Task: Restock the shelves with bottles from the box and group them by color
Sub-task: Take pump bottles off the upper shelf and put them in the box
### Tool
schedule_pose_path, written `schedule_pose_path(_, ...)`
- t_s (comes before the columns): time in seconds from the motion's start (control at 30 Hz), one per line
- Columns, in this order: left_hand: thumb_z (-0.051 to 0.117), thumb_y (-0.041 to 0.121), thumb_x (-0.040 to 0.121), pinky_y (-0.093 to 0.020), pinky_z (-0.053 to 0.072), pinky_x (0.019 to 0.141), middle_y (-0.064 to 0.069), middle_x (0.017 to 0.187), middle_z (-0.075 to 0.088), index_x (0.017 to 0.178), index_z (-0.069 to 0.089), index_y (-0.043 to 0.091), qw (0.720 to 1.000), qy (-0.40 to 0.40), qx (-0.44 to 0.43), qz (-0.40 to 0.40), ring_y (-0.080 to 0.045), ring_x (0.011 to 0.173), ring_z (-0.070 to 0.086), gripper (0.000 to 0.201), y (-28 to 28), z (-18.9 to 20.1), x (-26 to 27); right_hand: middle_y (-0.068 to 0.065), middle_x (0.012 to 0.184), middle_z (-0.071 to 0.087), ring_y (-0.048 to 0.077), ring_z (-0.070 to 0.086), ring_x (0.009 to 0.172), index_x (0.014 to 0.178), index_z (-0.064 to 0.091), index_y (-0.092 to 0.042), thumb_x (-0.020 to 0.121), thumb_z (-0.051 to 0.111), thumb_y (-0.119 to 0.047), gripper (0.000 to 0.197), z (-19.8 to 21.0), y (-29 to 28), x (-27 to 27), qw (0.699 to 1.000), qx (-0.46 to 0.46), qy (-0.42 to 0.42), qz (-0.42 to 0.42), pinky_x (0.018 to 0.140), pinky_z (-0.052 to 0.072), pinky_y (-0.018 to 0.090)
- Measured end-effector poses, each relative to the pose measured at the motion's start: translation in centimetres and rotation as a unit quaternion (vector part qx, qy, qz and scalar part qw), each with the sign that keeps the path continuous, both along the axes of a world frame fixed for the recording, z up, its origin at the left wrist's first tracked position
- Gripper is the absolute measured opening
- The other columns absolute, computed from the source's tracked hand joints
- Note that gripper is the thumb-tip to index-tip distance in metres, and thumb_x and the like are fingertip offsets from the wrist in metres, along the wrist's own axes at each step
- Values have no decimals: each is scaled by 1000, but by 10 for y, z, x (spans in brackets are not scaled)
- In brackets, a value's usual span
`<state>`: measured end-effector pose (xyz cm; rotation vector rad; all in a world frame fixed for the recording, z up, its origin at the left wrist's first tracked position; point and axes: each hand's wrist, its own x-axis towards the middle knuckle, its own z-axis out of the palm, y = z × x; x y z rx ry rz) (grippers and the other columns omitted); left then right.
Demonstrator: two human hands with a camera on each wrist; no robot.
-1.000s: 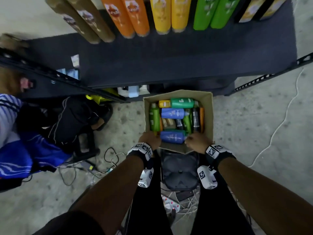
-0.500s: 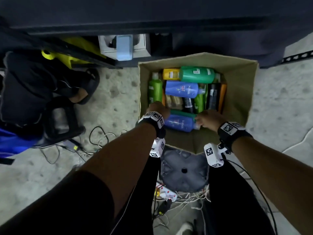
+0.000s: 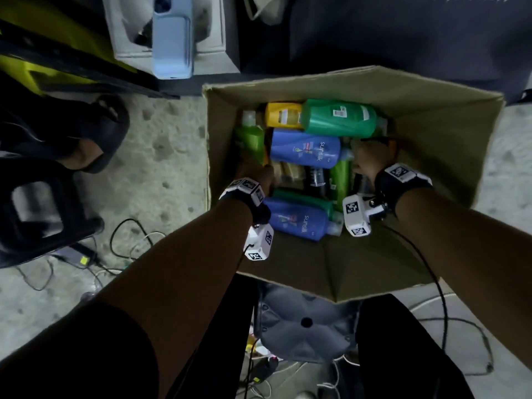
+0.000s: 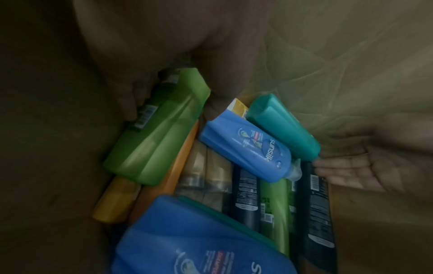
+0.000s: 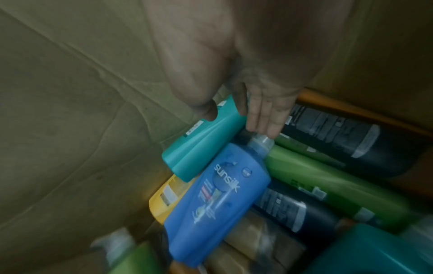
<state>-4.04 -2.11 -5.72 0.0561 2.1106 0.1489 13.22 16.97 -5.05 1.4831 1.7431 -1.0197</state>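
An open cardboard box (image 3: pixel 431 119) holds several bottles lying on their sides. My left hand (image 3: pixel 254 171) reaches in at the left; its thumb and fingers (image 4: pixel 171 110) straddle the base of a light green bottle (image 3: pixel 250 139) (image 4: pixel 159 133) and grip it. My right hand (image 3: pixel 370 158) is at the cap end of a teal bottle (image 3: pixel 339 118) (image 5: pixel 203 144). The right hand's (image 5: pixel 234 120) thumb lies on that bottle, with straight fingers beside it touching a blue bottle's (image 3: pixel 305 148) (image 5: pixel 218 200) cap. A second blue bottle (image 3: pixel 296 221) lies free near my wrists.
Yellow, orange, brown, black and green bottles fill the box under the top ones. A grey stool (image 3: pixel 305 323) sits below the box, with cables (image 3: pixel 126 237) on the floor at the left. Another person's sandalled foot (image 3: pixel 86 151) and a dark shelf unit (image 3: pixel 403 38) are close by.
Both hands let go of the near blue bottle and moved deeper into the box, left to the light green bottle, right to the teal one. My head dropped closer.
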Motion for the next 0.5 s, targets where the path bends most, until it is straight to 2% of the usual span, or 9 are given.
schedule_pose_path(0.03, 60, 35, 92, -33, 37, 81, -7, 119, 61, 137, 47, 28, 1000, 11, 0, 11, -34, 108, 60, 47, -2, -4, 0, 31, 134, 57, 44, 56, 126, 138, 47, 3, 100, 59, -8, 41, -3, 6, -2, 999, 7, -15, 33, 100, 44, 47)
schedule_pose_path(0.07, 62, 35, 92, -33, 37, 83, -8, 124, 60, 144, 43, 28, 999, 21, 4, 25, -34, 107, 60, 55, -4, -10, 0, 31, 132, 58, 44, 57, 123, 137, 46, 2, 98, 62, -4, 43, -8, 11, -5, 999, -5, -26, 28, 93, 45, 46)
schedule_pose_path(0.13, 64, 38, 92, -38, 41, 101, -10, 149, 48, 159, 26, 25, 999, 31, 2, 20, -35, 129, 52, 79, -3, -14, 3, 30, 130, 59, 43, 60, 118, 138, 46, 0, 97, 65, -7, 46, -18, 19, -10, 999, -30, 9, -31, 79, 46, 40)
schedule_pose_path(0.2, 65, 47, 90, -49, 34, 118, -12, 163, 29, 163, 11, 23, 999, 31, -10, -6, -37, 146, 37, 94, -4, -19, 7, 19, 132, 61, 35, 64, 111, 141, 49, -8, 98, 65, -31, 51, -23, 22, -17, 962, -41, 71, -261, 69, 53, 34)
schedule_pose_path(0.23, 66, 53, 88, -52, 31, 120, -13, 167, 20, 164, 4, 21, 999, 38, -27, -20, -38, 149, 30, 103, -6, -21, 9, 13, 131, 63, 30, 65, 106, 141, 50, -14, 98, 61, -45, 54, -28, 21, -18, 919, -64, 67, -384, 65, 53, 32)
schedule_pose_path(0.3, 70, 60, 84, -54, 24, 121, -16, 168, 6, 163, -7, 16, 997, 55, -49, -32, -40, 152, 20, 119, -5, -19, 15, 8, 125, 69, 22, 66, 93, 134, 53, -21, 98, 53, -61, 54, -38, 22, -20, 870, -90, 79, -478, 63, 49, 30)
schedule_pose_path(0.37, 76, 56, 81, -56, 21, 120, -19, 167, 6, 162, -5, 10, 994, 90, -47, -43, -42, 151, 18, 124, -5, -20, 21, 8, 117, 74, 19, 65, 77, 115, 57, -22, 96, 49, -68, 50, -51, 22, -19, 858, -107, 104, -491, 58, 47, 27)
schedule_pose_path(0.43, 79, 42, 80, -54, 26, 118, -21, 163, 15, 162, 2, 8, 992, 113, -33, -50, -42, 147, 26, 117, -7, -23, 24, 10, 108, 77, 23, 71, 79, 103, 57, -23, 94, 54, -69, 47, -61, 20, -21, 831, -120, 133, -527, 55, 55, 30)
schedule_pose_path(0.5, 82, 35, 79, -45, 36, 111, -18, 158, 28, 161, 5, 13, 997, 74, -10, -9, -38, 140, 39, 114, -9, -29, 21, 6, 89, 79, 26, 77, 85, 97, 57, -26, 91, 65, -64, 40, -67, 16, -25, 795, -110, 163, -574, 67, 63, 41)
